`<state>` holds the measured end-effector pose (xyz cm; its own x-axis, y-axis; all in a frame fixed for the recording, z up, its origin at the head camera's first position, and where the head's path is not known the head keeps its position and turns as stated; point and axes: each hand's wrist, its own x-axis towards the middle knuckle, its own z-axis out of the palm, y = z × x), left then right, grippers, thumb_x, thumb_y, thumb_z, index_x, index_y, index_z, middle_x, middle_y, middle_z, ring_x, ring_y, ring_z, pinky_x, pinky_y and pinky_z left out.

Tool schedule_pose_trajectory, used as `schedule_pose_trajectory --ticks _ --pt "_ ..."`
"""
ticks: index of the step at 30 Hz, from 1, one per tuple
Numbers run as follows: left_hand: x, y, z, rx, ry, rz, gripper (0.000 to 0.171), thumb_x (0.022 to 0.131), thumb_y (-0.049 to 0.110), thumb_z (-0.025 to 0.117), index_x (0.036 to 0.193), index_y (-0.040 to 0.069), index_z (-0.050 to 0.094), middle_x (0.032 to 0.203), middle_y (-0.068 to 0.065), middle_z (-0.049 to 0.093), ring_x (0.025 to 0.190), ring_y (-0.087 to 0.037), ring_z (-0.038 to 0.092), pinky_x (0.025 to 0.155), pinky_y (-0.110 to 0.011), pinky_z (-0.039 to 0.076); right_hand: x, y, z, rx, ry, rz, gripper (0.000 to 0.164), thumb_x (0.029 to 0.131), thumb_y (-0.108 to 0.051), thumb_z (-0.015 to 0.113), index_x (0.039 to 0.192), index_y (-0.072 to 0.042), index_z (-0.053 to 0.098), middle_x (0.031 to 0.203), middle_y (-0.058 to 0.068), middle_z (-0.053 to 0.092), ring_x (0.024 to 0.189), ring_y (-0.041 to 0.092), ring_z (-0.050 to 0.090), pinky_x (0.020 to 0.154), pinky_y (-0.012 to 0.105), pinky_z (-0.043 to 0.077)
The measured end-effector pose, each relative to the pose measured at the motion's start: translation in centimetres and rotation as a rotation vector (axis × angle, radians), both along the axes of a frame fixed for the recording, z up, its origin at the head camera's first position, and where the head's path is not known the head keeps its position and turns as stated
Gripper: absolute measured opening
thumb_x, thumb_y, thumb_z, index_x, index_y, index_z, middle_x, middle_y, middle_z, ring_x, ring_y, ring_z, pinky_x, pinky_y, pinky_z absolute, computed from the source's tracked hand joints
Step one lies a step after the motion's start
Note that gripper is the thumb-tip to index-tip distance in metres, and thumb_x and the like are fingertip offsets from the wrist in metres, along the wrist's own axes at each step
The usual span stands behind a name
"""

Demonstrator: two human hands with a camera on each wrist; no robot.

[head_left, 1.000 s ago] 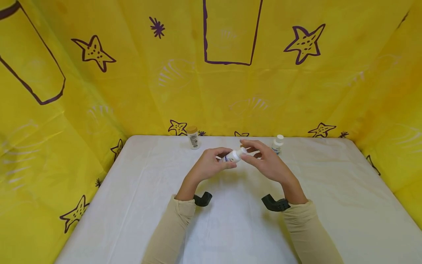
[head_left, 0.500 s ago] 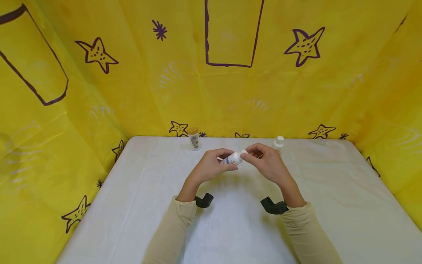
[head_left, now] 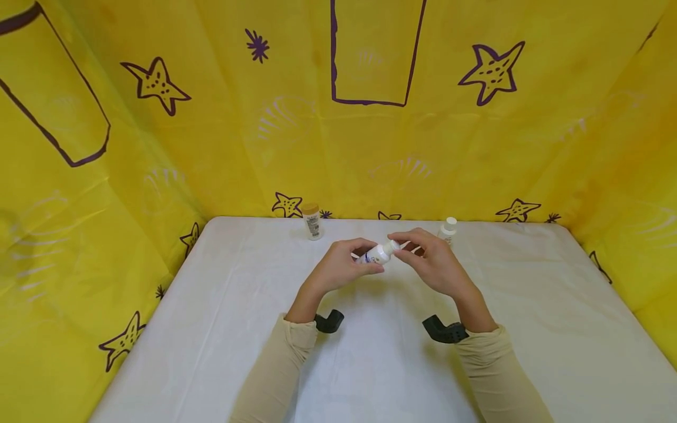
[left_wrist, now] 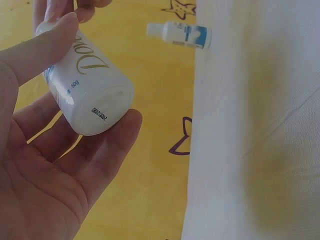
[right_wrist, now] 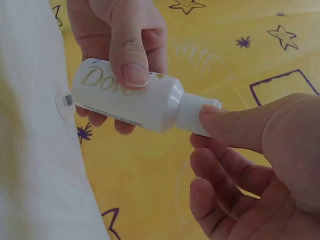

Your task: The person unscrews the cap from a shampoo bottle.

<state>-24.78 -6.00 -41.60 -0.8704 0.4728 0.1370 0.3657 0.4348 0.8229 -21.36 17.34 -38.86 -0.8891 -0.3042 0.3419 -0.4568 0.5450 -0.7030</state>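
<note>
A small white Dove bottle [right_wrist: 152,107] is held tilted above the table, its white cap [right_wrist: 189,114] pointing right and up in the head view. My left hand [head_left: 338,267] grips the body, thumb across the label and fingers beneath. In the left wrist view the round base with a printed date faces the camera. Thumb and fingertips of my right hand [head_left: 436,267] pinch the cap, which sits on the bottle's neck. The other right fingers are loosely curled beside it.
At the table's back edge stands a white bottle with an orange-yellow cap [head_left: 310,208]. Another small white-capped bottle [left_wrist: 187,35] stands at the back right, partly behind the right hand in the head view. Yellow patterned cloth [head_left: 338,147] rises behind the white-covered table [head_left: 254,329].
My right fingers, spread around the cap a second ago, came together on it, then opened slightly and shifted their hold. The left hand's grip stays nearly the same.
</note>
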Motion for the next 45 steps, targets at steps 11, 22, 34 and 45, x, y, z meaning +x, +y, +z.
schedule_pose_trajectory --ticks 11,22,34,45 --pt "0.07 0.11 -0.17 0.015 -0.034 -0.014 0.040 0.084 0.036 0.084 0.120 0.025 0.073 0.110 0.008 0.074 0.098 -0.013 0.065 0.081 -0.034 0.055 0.08 -0.15 0.18 -0.046 -0.120 -0.164 0.036 0.094 -0.039 0.073 0.120 -0.015 0.071 0.106 0.005 0.072 0.090 0.022 0.066 0.076 0.032 0.053" --pt "0.30 0.32 0.05 0.002 -0.047 -0.020 0.041 0.083 0.038 0.085 0.121 0.025 0.072 0.109 0.008 0.074 0.097 -0.013 0.065 0.082 -0.034 0.056 0.28 -0.51 0.22 -0.020 -0.144 -0.201 0.031 0.094 -0.043 0.073 0.103 -0.014 0.074 0.094 0.006 0.075 0.081 0.021 0.062 0.069 0.033 0.051" --pt "0.19 0.29 -0.12 0.001 -0.026 -0.009 0.038 0.084 0.032 0.085 0.119 0.024 0.073 0.108 0.007 0.074 0.096 -0.013 0.065 0.080 -0.032 0.055 0.32 -0.29 0.28 -0.029 0.007 -0.054 0.021 0.093 -0.014 0.075 0.113 -0.011 0.074 0.108 0.007 0.073 0.082 0.015 0.065 0.071 0.025 0.053" --pt "0.23 0.30 -0.18 -0.001 -0.031 -0.011 0.040 0.083 0.037 0.086 0.119 0.026 0.073 0.110 0.009 0.074 0.099 -0.011 0.065 0.084 -0.034 0.055 0.79 -0.50 0.86 -0.019 -0.106 -0.144 0.037 0.097 -0.035 0.070 0.127 -0.012 0.067 0.116 0.009 0.069 0.084 0.021 0.062 0.071 0.030 0.052"
